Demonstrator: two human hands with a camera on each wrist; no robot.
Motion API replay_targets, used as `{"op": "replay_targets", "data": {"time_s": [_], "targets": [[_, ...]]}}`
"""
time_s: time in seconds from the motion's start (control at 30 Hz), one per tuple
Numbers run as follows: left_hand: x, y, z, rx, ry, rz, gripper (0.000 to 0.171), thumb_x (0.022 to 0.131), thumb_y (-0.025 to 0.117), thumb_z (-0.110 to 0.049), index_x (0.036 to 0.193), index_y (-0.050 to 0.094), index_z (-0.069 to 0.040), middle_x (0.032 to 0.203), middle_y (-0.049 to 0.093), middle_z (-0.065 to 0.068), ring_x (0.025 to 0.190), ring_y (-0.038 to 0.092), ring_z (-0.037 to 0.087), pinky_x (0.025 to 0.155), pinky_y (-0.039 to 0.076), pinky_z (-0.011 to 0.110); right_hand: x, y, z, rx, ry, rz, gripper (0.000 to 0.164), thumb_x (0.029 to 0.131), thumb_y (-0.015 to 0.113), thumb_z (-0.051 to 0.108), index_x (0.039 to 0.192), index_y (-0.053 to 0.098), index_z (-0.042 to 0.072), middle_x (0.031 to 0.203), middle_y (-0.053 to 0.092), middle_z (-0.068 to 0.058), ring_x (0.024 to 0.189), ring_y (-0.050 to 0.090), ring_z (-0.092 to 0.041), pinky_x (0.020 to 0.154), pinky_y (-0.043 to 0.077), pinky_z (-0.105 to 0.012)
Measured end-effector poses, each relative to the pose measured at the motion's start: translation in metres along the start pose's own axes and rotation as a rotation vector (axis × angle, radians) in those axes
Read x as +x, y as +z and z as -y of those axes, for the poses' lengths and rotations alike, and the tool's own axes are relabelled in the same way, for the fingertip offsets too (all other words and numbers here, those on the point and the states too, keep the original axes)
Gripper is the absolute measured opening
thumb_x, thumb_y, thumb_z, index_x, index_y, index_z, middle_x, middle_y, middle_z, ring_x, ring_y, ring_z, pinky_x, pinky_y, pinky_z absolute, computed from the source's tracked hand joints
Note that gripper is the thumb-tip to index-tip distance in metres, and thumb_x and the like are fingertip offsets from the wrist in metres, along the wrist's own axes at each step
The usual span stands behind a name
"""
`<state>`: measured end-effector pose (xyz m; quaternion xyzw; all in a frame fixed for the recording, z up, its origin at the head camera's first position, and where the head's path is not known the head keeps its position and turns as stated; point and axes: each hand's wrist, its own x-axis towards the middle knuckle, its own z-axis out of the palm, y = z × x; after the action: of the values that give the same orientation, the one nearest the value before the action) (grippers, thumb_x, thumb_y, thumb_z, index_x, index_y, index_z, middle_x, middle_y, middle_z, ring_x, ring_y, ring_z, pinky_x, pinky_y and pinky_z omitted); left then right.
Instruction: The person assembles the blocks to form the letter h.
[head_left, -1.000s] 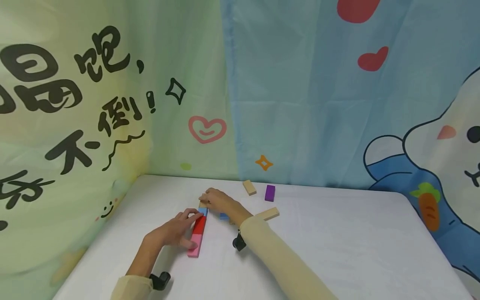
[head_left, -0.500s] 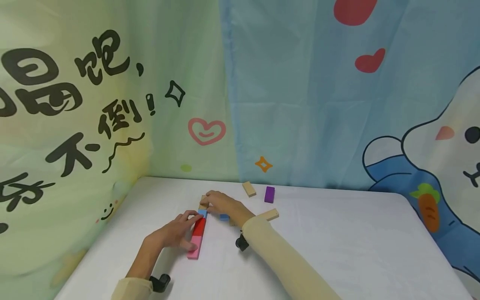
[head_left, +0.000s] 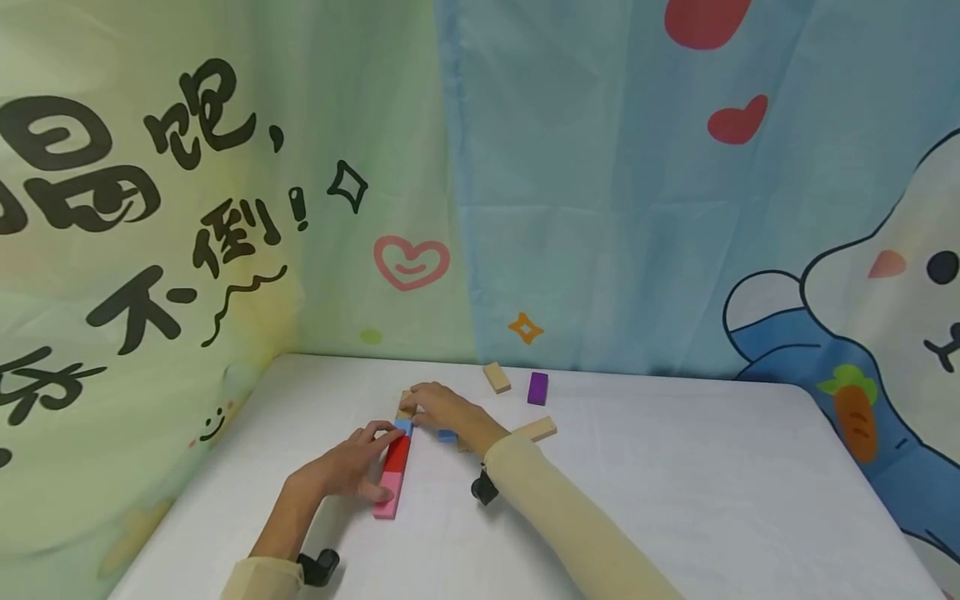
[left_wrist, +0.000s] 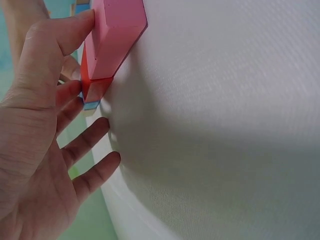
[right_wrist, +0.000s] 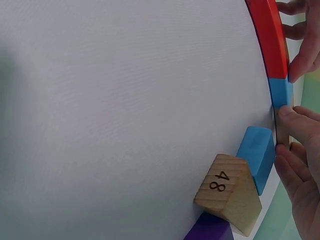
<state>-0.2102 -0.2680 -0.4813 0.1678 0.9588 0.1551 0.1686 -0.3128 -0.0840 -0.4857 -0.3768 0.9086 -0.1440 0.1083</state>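
Note:
Blocks lie end to end in a line on the white table: a pink block [head_left: 385, 507], a red block [head_left: 397, 454], a blue block [head_left: 403, 427] and a plain wooden block [right_wrist: 282, 131] at the far end. My left hand [head_left: 341, 462] spans the near part, its thumb on the pink block and its index fingertip by the red and blue blocks. In the left wrist view its other fingers are spread beside the line. My right hand [head_left: 444, 408] pinches the wooden block between thumb and fingers, partly covering it.
Right of the line, another blue block [right_wrist: 256, 156] lies against a wooden block marked 48 [right_wrist: 219, 184]. A purple block [head_left: 537, 388], a small wooden block [head_left: 497, 377] and a long wooden block [head_left: 536, 428] lie farther right. A printed curtain [head_left: 600, 208] hangs behind the table.
The right hand has shifted slightly right and toward the person, showing more of the wooden block at the line's far end. The left hand keeps its place on the line.

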Motion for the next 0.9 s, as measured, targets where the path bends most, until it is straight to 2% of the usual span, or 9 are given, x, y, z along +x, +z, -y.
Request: {"op": "replay_targets", "data": {"time_s": [0.3, 0.47, 0.63, 0.8, 0.9], "targets": [[0.002, -0.005, 0.001, 0.002, 0.018, -0.004, 0.090, 0.073, 0.081, -0.040, 0.149, 0.036, -0.020, 0.148, 0.033, 0.003, 0.128, 0.040, 0.024, 0.101, 0.049, 0.052, 0.000, -0.004, -0.002, 0.032, -0.015, -0.030, 0.035, 0.094, 0.063, 0.019, 0.128, 0.064, 0.016, 0.141, 0.056, -0.005, 0.137, 0.046, -0.023, 0.116, 0.037, -0.037], [0.004, -0.004, -0.002, 0.004, 0.026, 0.001, 0.091, 0.073, 0.081, -0.040, 0.149, 0.036, -0.019, 0.148, 0.033, 0.004, 0.129, 0.040, 0.026, 0.101, 0.049, 0.052, -0.011, -0.008, -0.006, -0.005, -0.049, -0.065, 0.032, 0.095, 0.062, 0.020, 0.127, 0.064, 0.014, 0.140, 0.056, -0.007, 0.135, 0.047, -0.023, 0.114, 0.038, -0.037], [0.005, -0.005, -0.007, -0.003, 0.007, 0.004, 0.090, 0.071, 0.082, -0.040, 0.148, 0.038, -0.020, 0.147, 0.034, 0.004, 0.128, 0.040, 0.025, 0.101, 0.049, 0.052, -0.036, -0.016, -0.020, -0.009, -0.071, -0.102, 0.035, 0.097, 0.058, 0.023, 0.131, 0.060, 0.011, 0.142, 0.053, -0.009, 0.136, 0.045, -0.025, 0.115, 0.037, -0.039], [0.003, -0.002, -0.007, -0.002, -0.016, -0.005, 0.089, 0.071, 0.082, -0.038, 0.147, 0.039, -0.023, 0.147, 0.035, 0.002, 0.127, 0.041, 0.023, 0.099, 0.050, 0.052, -0.078, -0.031, -0.038, 0.065, -0.053, -0.127, 0.033, 0.097, 0.057, 0.022, 0.126, 0.063, 0.008, 0.139, 0.054, -0.012, 0.134, 0.045, -0.029, 0.113, 0.039, -0.044], [-0.001, 0.000, -0.004, 0.001, -0.003, -0.017, 0.089, 0.071, 0.082, -0.037, 0.147, 0.039, -0.021, 0.146, 0.035, 0.002, 0.127, 0.041, 0.024, 0.098, 0.051, 0.052, -0.104, -0.037, -0.045, 0.111, -0.027, -0.150, 0.031, 0.096, 0.058, 0.021, 0.124, 0.065, 0.008, 0.137, 0.056, -0.011, 0.133, 0.047, -0.030, 0.111, 0.041, -0.046]]}}
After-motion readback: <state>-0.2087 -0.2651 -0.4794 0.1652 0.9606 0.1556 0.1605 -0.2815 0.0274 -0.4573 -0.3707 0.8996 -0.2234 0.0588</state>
